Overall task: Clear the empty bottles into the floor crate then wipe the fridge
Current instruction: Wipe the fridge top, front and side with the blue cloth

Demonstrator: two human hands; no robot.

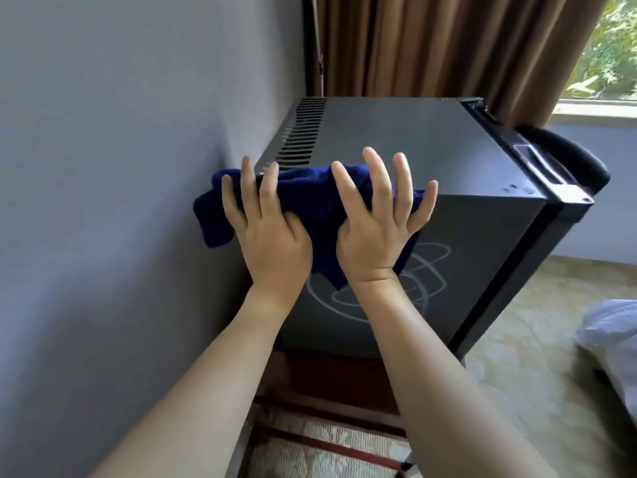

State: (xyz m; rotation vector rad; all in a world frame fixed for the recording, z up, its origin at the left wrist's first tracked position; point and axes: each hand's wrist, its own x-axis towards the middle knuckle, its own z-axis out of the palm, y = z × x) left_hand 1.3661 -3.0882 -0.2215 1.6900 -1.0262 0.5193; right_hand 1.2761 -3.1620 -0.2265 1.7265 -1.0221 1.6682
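A small black fridge (431, 146) stands against the grey wall on a dark wooden stand. A dark blue cloth (310, 198) lies draped over the near top edge of the fridge and hangs down its side. My left hand (265, 229) presses flat on the left part of the cloth, fingers spread. My right hand (375, 222) presses flat on its right part, fingers spread, tips reaching onto the fridge top. Pale streak marks (424, 270) show on the fridge side below the cloth. No bottles or crate are in view.
The grey wall (120, 167) runs close along the left of the fridge. Brown curtains (448, 43) hang behind it, with a window (606, 46) at the right. A black chair back (579, 157) stands beyond the fridge door. White bedding (613, 332) lies at the right.
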